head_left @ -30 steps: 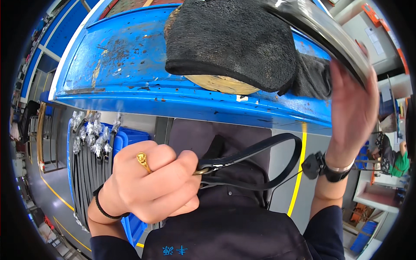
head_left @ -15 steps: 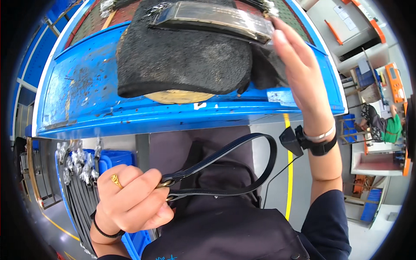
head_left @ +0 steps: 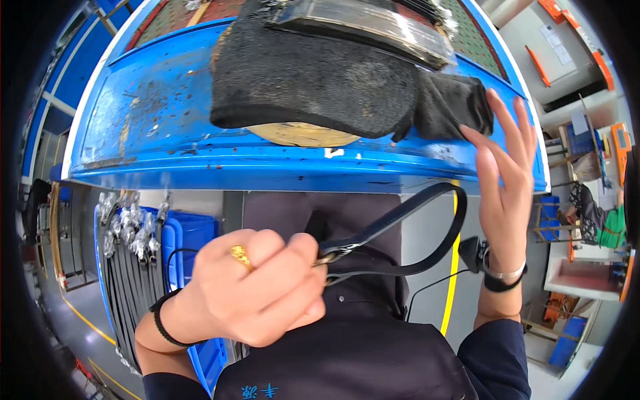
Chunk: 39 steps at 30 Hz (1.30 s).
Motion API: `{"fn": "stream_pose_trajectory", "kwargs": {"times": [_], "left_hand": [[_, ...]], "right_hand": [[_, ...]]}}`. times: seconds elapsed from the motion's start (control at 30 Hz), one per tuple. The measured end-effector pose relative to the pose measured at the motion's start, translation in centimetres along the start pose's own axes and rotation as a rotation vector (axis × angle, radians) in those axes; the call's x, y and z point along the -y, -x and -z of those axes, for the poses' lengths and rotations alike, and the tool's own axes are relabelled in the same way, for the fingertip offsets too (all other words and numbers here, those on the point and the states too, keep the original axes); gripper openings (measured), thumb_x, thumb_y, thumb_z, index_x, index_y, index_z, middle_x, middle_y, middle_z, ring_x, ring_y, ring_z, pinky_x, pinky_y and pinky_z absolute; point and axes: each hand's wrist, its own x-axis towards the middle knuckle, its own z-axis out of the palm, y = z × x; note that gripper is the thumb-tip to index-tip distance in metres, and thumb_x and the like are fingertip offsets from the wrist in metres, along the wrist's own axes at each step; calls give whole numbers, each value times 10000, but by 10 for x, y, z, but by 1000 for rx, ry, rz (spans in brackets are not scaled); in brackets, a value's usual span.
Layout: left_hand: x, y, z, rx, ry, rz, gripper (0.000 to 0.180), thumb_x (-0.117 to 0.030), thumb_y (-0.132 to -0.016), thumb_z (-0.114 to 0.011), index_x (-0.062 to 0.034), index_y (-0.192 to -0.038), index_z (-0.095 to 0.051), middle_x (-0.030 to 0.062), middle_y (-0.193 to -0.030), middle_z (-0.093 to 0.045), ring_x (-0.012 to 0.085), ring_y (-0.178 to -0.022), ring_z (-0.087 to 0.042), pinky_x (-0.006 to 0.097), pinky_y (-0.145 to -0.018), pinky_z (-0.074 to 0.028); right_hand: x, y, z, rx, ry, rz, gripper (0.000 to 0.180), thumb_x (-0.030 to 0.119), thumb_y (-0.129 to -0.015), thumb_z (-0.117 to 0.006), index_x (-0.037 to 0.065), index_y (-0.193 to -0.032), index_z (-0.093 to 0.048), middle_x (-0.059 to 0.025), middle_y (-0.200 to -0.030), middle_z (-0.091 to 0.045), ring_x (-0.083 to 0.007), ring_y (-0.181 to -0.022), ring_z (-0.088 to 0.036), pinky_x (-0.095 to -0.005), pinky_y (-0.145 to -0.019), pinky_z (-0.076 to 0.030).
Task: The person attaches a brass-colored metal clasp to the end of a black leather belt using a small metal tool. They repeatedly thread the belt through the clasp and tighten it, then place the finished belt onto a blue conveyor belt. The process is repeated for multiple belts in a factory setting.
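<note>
Left hand (head_left: 257, 290) in a fist, clamped on the metal-fitted end of a black strap (head_left: 375, 231). Strap bent into a loop, held clear of the blue desk (head_left: 147, 110), on the wearer's side of its front edge. Right hand (head_left: 508, 183) at the desk's right front, fingers apart, none curled round anything; fingertips by the dark cloth (head_left: 313, 80), contact cannot be told. Cloth lies mid-desk over a yellowish round pad (head_left: 303, 135); long shiny block (head_left: 370, 30) on it, farther from the desk's front edge.
</note>
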Motion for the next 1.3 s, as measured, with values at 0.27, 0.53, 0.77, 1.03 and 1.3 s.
{"fn": "stream_pose_trajectory", "kwargs": {"times": [0.27, 0.53, 0.77, 1.03, 1.3], "left_hand": [[-7, -4, 0, 47, -25, -36, 120, -130, -603, -593, -32, -673, -592, 105, -759, -567, 163, -490, -457, 242, -427, -369], [-8, -1, -6, 1, -35, -38, 145, -135, -571, -620, -38, -669, -577, 81, -753, -537, 125, -538, -414, 201, -400, -312], [-10, 1, -3, 82, -40, -47, 104, -157, -676, -600, -55, -680, -580, 100, -788, -570, 152, -514, -463, 244, -434, -365], [-9, 0, -4, 95, -71, -80, 101, -159, -688, -583, -66, -650, -572, 86, -768, -568, 141, -525, -458, 235, -421, -347], [-3, 3, 3, 94, 9, -25, 62, -131, -598, -586, -74, -619, -570, 67, -721, -560, 154, -510, -452, 250, -413, -351]], "right_hand": [[59, 45, 8, 2, -170, 604, 429, 553, -837, -369, 271, -973, -662, -129, -1402, -211, -411, -1297, -14, -550, -1024, 33], [60, 45, -4, -5, -216, 602, 443, 542, -844, -365, 246, -998, -656, -144, -1395, -224, -440, -1286, -50, -564, -1017, 6], [53, 39, -8, -47, -489, 517, 506, 547, -860, -327, 184, -933, -672, -203, -1366, -260, -434, -1280, -130, -538, -1029, -36], [60, 37, -5, 59, -404, 495, 551, 540, -875, -270, 170, -927, -675, -207, -1347, -288, -413, -1280, -159, -537, -1028, -82], [27, 13, 3, -125, -434, 185, 459, 373, -900, -264, 95, -1111, -562, -183, -1349, -309, -344, -1269, -241, -454, -1040, -143]]}}
